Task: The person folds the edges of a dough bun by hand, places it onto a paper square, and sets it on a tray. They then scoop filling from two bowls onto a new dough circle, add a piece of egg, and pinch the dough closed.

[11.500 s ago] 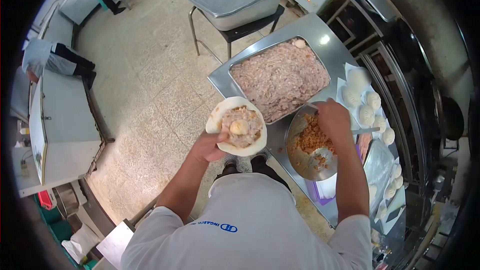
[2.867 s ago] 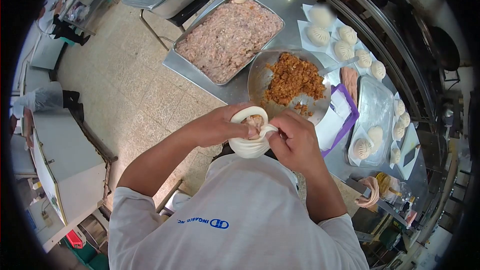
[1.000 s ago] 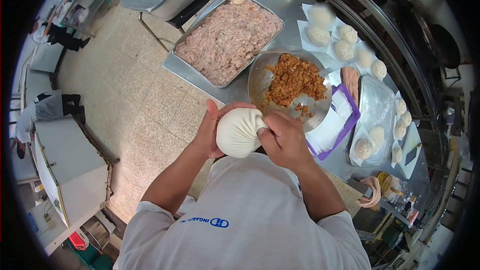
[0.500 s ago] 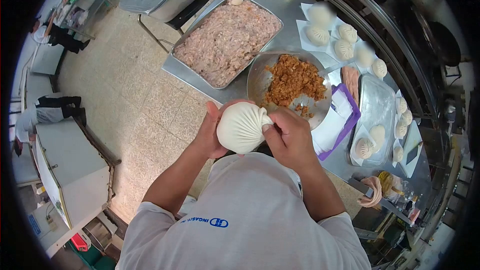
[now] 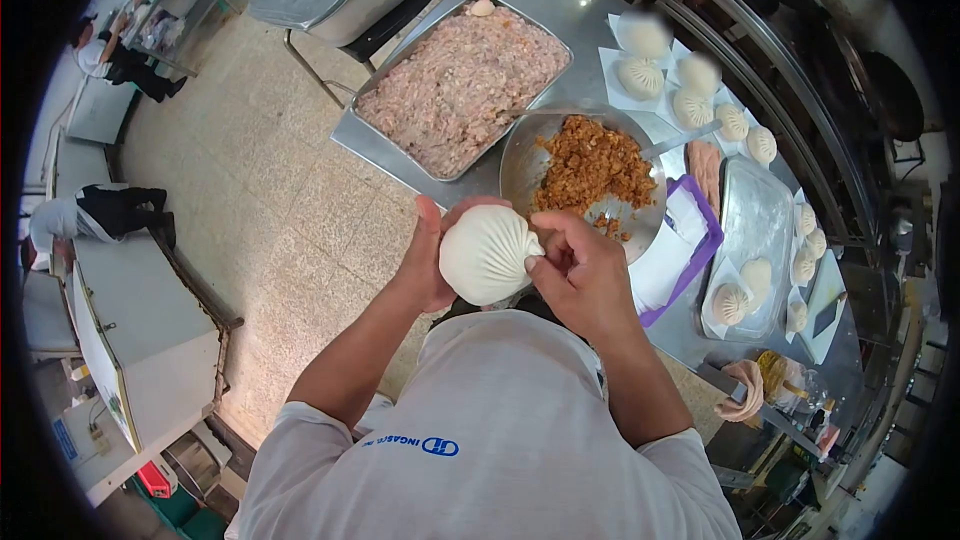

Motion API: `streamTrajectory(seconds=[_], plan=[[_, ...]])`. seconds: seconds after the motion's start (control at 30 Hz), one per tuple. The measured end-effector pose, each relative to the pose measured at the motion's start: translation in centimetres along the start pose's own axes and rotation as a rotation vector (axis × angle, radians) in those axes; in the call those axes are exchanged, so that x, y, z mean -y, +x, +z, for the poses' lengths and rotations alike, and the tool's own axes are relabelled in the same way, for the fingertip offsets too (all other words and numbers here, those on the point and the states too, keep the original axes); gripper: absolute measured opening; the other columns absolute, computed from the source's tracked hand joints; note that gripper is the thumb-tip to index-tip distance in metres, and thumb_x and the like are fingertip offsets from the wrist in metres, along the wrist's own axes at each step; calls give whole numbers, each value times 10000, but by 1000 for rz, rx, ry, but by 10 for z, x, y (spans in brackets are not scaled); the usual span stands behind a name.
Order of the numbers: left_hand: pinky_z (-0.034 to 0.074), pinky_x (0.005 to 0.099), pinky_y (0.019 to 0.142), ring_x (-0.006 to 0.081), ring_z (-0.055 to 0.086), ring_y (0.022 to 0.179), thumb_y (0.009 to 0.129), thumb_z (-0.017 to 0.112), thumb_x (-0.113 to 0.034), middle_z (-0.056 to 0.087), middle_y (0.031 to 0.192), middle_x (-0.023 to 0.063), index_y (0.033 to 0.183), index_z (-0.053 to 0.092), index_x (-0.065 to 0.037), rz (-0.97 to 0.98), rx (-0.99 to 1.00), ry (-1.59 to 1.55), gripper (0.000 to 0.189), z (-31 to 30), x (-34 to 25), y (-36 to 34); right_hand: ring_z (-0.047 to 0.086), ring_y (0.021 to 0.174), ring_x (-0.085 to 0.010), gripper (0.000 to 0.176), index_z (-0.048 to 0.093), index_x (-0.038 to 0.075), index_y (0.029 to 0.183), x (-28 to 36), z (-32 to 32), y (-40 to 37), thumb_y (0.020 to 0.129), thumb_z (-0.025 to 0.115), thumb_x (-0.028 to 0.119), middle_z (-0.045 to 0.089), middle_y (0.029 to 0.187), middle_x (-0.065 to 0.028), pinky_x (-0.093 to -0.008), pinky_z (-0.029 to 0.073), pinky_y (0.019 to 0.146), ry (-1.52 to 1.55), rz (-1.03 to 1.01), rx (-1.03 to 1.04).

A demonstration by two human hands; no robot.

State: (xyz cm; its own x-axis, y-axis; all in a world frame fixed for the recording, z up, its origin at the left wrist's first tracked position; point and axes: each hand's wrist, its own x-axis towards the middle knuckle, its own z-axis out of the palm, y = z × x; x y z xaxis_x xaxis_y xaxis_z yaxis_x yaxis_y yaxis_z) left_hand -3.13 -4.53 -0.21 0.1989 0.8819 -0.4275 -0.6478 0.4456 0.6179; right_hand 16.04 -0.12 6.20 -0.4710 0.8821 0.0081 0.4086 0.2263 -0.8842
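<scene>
A round white dough bun (image 5: 482, 255), with pleats gathered to a point on its right side, rests in my left hand (image 5: 428, 258). The fingers of that hand curve round its left and back. My right hand (image 5: 585, 268) pinches the gathered tip with thumb and forefinger. Just beyond the hands is a steel bowl (image 5: 517, 155) of brown filling (image 5: 590, 162), with a spatula handle over its right rim. Left of the bowl lies a tray of pale pink meat filling (image 5: 455, 85).
Pleated buns (image 5: 640, 78) on paper squares line the table's far right. A purple-edged tray (image 5: 712, 240) of white papers, a metal tray (image 5: 755, 190) and a pink cloth (image 5: 740, 390) are at the right. Two people (image 5: 105, 215) (image 5: 125, 60) stand at the far left.
The view has shifted slightly. The bun's gathered tip looks tighter and smaller, and the fingers of my right hand have moved slightly around it.
</scene>
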Motion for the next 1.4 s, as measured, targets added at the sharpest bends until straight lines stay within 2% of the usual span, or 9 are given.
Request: streamTrajectory(seconds=[0.1,0.2,0.4,0.47,0.5,0.67,0.93,1.1,1.4], plan=[[573,497,865,301,645,1088,719,287,-946,613,1212,133,1360,477,-82,0,26,-15,1093,-10,11,6,593,618,-243,85,615,7,870,-8,1,-1,828,664,63,595,718,-119,-376,452,576,97,87,48],[521,485,965,294,632,1113,739,292,-927,608,1216,141,1334,496,-69,-58,114,22,1064,-17,1,5,604,623,-252,83,619,11,877,-12,2,-1,833,662,66,602,714,-123,-387,468,590,-13,-74,108],[531,475,949,283,636,1105,733,306,-929,613,1202,136,1311,508,-62,16,59,-76,1062,-10,3,-1,625,654,-307,80,616,17,869,2,4,-4,818,658,62,619,733,-142,-430,489,625,-74,-232,-1],[530,474,950,281,638,1102,734,304,-931,613,1205,134,1313,507,-64,18,78,-20,1062,-16,6,0,632,691,-351,88,612,14,891,18,-1,-4,820,650,50,629,758,-159,-432,491,633,61,84,86],[529,473,951,280,639,1100,735,301,-932,612,1208,132,1315,506,-67,16,100,36,1061,-17,7,-1,632,691,-351,88,612,14,891,15,-1,-4,820,650,50,629,758,-159,-432,491,633,60,84,86],[528,474,949,285,641,1098,763,277,-923,625,1201,131,1301,526,-67,-36,84,15,1042,-15,3,-1,642,709,-321,148,622,14,962,-11,12,-3,833,670,70,626,762,-147,-423,499,656,-54,-190,51],[527,502,937,306,645,1094,785,248,-917,641,1207,141,1302,551,-78,-78,-73,-308,1031,-7,5,-7,614,769,-344,238,599,-6,999,15,10,-10,778,675,38,611,850,-146,-426,495,660,-40,-266,49],[542,466,923,290,655,1074,800,258,-904,647,1179,143,1305,541,-45,-28,149,-341,1036,-13,9,-9,578,718,-335,226,580,15,939,12,19,-4,726,655,0,564,793,-129,-432,487,636,-198,-436,15],[539,456,927,286,648,1085,810,255,-897,644,1184,150,1296,550,-40,-123,149,-280,1028,-16,-5,-20,592,753,-311,191,585,34,883,28,24,-7,712,671,41,573,821,-128,-429,501,649,-287,-551,-51]])
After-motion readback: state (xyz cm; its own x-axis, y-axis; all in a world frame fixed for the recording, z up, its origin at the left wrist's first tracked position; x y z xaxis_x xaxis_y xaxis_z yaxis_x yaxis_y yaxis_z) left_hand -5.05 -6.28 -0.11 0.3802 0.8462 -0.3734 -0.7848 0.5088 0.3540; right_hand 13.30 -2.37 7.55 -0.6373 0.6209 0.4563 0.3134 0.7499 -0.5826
